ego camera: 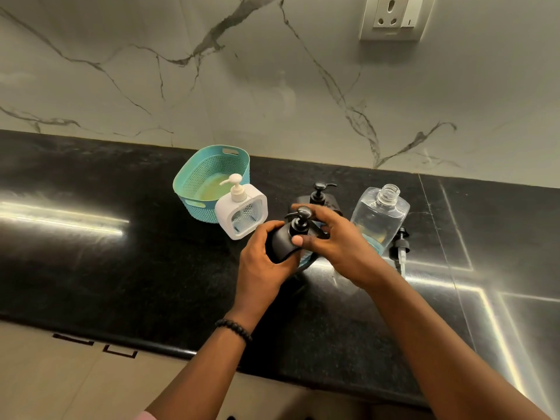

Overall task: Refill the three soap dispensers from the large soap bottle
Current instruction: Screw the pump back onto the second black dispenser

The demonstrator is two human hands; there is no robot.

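Head view, and we sweep from the left using the black dispenser (pixel 285 241) in the middle as our landmark. Far to its left the dark polished bench (pixel 91 268) carries only a streak of glare. Up and to its left sits a teal perforated basket (pixel 194 174), and right in front of that basket stands the white dispenser (pixel 242 212), pump on, upright, just beside the landmark.

Now the action: the left hand (pixel 260 268) wraps the black dispenser's body from below and left, fingers curled round it, holding it tilted with its long axis leaning up and to the right. The right hand (pixel 333 244) comes in from the right, thumb and fingers closed on the pump collar. That is the relation that matters: the pump head sits above and just inside the right grip, so my read is a twist on the cap, off or on, I cannot tell which.

Behind the landmark a second black dispenser (pixel 318 197) stands upright with its pump fitted. To the right the large soap bottle (pixel 378 219) stands clear and uncapped, with little soap showing near its base. Its pump (pixel 400 253) lies flat on the bench just beside it.

Behind everything, a veined marble wall (pixel 272 86) with a socket plate (pixel 394 18) high to the right.
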